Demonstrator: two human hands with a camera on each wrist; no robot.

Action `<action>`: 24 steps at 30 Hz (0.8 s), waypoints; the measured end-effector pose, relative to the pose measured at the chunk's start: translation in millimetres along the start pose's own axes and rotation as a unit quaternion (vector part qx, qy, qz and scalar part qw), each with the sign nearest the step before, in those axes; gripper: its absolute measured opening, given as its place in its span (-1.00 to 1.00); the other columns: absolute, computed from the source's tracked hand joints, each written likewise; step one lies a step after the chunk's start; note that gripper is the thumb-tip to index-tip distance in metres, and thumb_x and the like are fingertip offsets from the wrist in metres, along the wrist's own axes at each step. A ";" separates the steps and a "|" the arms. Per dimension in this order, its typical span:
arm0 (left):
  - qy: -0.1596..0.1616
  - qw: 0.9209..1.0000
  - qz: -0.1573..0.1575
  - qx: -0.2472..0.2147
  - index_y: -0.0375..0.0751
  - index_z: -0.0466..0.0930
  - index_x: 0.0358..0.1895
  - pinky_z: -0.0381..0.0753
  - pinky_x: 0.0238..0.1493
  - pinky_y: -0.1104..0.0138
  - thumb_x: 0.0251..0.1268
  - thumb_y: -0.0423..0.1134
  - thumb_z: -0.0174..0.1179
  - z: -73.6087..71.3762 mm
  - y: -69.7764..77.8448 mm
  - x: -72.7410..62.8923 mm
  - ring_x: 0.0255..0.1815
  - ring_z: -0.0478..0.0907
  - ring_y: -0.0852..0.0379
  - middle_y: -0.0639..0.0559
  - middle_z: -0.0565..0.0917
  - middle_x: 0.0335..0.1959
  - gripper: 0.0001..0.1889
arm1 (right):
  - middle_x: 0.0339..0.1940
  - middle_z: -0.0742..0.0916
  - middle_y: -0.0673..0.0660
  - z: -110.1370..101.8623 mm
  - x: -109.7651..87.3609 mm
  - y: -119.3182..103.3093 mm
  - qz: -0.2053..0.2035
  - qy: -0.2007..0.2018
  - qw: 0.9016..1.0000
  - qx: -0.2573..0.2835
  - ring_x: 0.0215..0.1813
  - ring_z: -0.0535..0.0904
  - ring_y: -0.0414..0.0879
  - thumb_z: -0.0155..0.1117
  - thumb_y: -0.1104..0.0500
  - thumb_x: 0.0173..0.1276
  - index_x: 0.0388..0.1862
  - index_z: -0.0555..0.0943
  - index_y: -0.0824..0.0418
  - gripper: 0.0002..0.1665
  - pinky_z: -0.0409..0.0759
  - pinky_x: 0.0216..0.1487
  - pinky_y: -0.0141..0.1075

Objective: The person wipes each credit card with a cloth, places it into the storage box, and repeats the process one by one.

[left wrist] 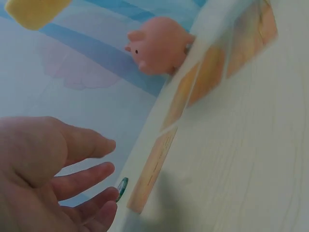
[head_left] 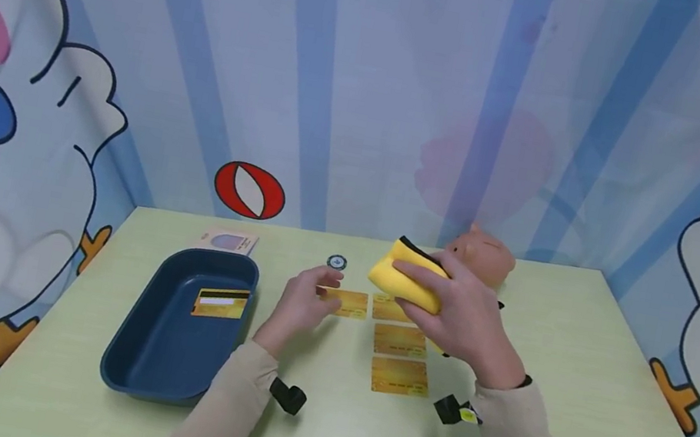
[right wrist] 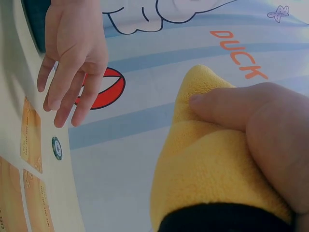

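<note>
My right hand (head_left: 470, 314) grips a bunched yellow fleecy cloth (head_left: 406, 279) with black trim, held above the table. In the right wrist view the thumb presses into the soft cloth (right wrist: 193, 164). My left hand (head_left: 302, 308) is raised over the table with loosely bent fingers and nothing between them. Just beyond its fingertips lies a gold card (head_left: 345, 304). More gold cards lie to its right, among them a lower card (head_left: 399, 377) and one above it (head_left: 399, 340); my right hand partly hides the topmost card (head_left: 386, 308).
A dark blue tray (head_left: 168, 350) stands on the left, holding one gold card (head_left: 221, 303) with a black stripe. Behind it lies a pale printed card (head_left: 226, 240). A round chip (head_left: 337, 261) and a pink pig figure (head_left: 490, 259) are near the back edge, by the printed curtain.
</note>
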State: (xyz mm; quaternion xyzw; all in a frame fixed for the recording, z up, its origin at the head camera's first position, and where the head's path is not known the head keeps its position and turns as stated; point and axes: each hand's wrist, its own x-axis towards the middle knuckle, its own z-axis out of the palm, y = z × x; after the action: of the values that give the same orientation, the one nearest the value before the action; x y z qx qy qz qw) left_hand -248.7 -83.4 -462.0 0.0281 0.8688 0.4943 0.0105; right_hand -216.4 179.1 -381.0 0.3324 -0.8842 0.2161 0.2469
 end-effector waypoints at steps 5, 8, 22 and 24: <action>0.017 1.000 -0.010 0.018 -0.25 0.61 0.29 0.61 0.29 0.00 0.32 -0.48 0.34 8.4 -5.4 5.3 0.27 0.60 -0.19 -0.19 0.66 0.29 -0.53 | -0.01 0.66 0.17 0.9 -0.5 -0.5 -0.001 -0.002 1.000 -0.002 -0.31 0.54 -0.07 0.60 -0.01 0.28 0.30 0.72 -0.09 -0.42 0.55 -0.43 -0.23; 0.033 0.998 -0.024 0.043 -0.20 0.63 0.29 0.52 0.37 -0.03 0.27 -0.51 0.35 12.1 -10.0 7.6 0.33 0.53 -0.21 -0.20 0.63 0.34 -0.50 | -0.01 0.66 0.17 0.8 -0.5 -0.9 -0.001 -0.002 1.000 -0.002 -0.31 0.53 -0.08 0.60 -0.01 0.27 0.30 0.72 -0.10 -0.41 0.54 -0.44 -0.24; 0.047 0.995 -0.009 0.093 -0.20 0.56 0.37 0.35 0.34 -0.04 0.09 -0.51 0.42 17.5 -22.3 11.9 0.28 0.47 -0.21 -0.16 0.69 0.24 -0.33 | 0.01 0.67 0.18 -0.9 0.1 -0.6 0.001 -0.008 1.000 -0.004 -0.29 0.55 -0.06 0.59 -0.01 0.28 0.29 0.72 -0.08 -0.42 0.56 -0.42 -0.22; 0.050 0.994 -0.004 0.099 -0.22 0.55 0.38 0.34 0.33 -0.03 0.08 -0.51 0.42 17.9 -23.5 11.7 0.25 0.50 -0.20 -0.17 0.70 0.21 -0.32 | 0.02 0.67 0.18 -0.7 -0.1 -1.1 0.004 -0.012 1.000 -0.004 -0.27 0.55 -0.06 0.59 -0.02 0.28 0.30 0.72 -0.09 -0.42 0.57 -0.42 -0.22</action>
State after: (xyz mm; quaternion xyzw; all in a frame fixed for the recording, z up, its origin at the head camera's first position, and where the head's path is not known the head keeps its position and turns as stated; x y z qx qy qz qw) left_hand -260.5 -79.2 -491.3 0.0003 0.9129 0.4069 -0.0339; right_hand -215.3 178.8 -380.2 0.3309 -0.8890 0.2098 0.2369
